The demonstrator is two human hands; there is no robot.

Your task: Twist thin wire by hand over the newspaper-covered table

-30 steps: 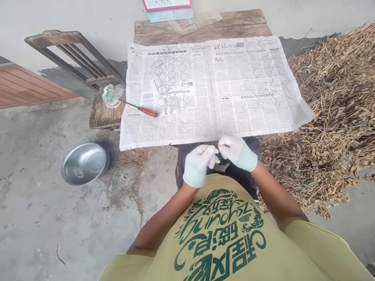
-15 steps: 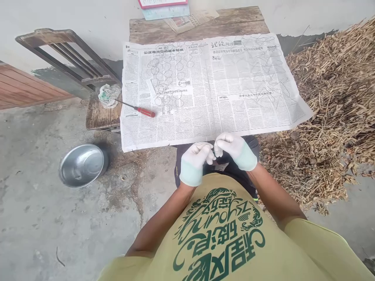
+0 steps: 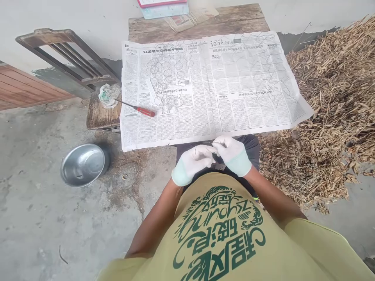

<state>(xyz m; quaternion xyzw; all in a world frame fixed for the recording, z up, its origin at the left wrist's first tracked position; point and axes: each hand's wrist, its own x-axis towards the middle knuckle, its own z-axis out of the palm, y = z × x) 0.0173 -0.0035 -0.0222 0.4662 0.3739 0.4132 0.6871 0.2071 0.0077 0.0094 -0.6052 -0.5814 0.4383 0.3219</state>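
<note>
My left hand [image 3: 197,159], in a white glove with a pale green cuff, is closed in a pinch over my lap, just off the table's front edge. My right hand [image 3: 227,150], gloved alike, pinches close beside it, the fingertips nearly touching. Between them runs a thin dark wire [image 3: 207,143], curved and partly hidden by the fingers. Beyond the hands, newspaper sheets [image 3: 193,121] cover the table. Several wire rings [image 3: 166,74] lie on the left sheet, and loose bent wires [image 3: 269,78] on the right one. A red-handled screwdriver [image 3: 145,111] rests at the left edge.
A wooden chair [image 3: 96,113] with a crumpled plastic bag [image 3: 108,95] stands left of the table [image 3: 240,25]. On the concrete floor sits a metal basin [image 3: 83,164]. Dry plant stalks [image 3: 328,117] are heaped at the right. A pink-edged booklet [image 3: 164,8] lies at the back.
My left hand has shifted slightly left and turned flatter. My right hand has moved a little left and down, and the fingertips are closer together. The wire now shows as a curve.
</note>
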